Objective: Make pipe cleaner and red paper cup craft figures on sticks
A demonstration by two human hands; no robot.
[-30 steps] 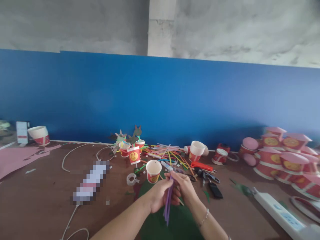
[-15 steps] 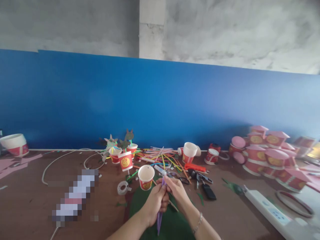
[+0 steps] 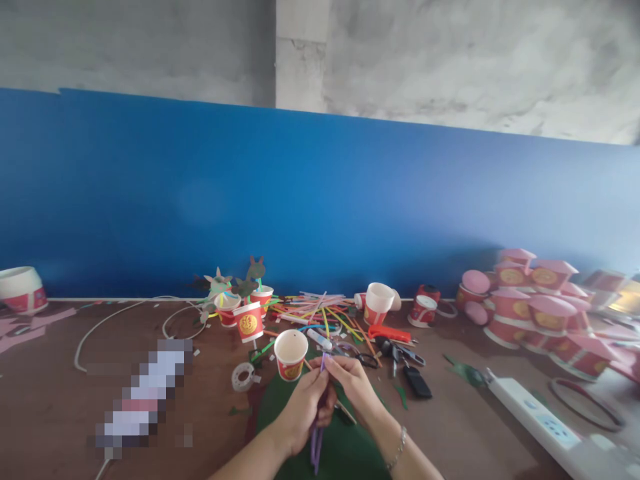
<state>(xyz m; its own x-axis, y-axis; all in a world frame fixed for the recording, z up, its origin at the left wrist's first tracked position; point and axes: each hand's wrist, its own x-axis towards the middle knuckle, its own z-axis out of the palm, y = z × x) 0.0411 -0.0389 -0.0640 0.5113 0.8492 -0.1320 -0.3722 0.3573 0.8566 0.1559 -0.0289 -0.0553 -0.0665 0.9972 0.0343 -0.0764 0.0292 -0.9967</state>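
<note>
Thin purple strips (image 3: 316, 448), perhaps straws, run through both hands, their lower ends hanging below and a short tip showing above. My left hand (image 3: 309, 401) is closed around their middle. My right hand (image 3: 347, 380) pinches the top of the strips between thumb and fingers, close against the left. Beneath the hands lies dark green paper (image 3: 277, 407), and a thin stick-like thing (image 3: 347, 413) pokes out under the right wrist. An upright red and white paper cup (image 3: 291, 353) stands just beyond my left hand. A glue-stick-like tube (image 3: 320, 339) lies past the fingertips.
Several coloured straws or sticks (image 3: 310, 310) lie heaped by the blue partition (image 3: 320, 200). Cups with paper animal cutouts (image 3: 256, 268) stand left of them. Tape (image 3: 243, 377), keys (image 3: 417, 382) and an orange-red cutter (image 3: 390, 333) lie around. To the right are stacked pink-topped cups (image 3: 550, 313) and a power strip (image 3: 533, 407).
Both hands stay together on the purple strips. The lower ends now show as two separate strands, slightly shifted left. The view has moved a little.
</note>
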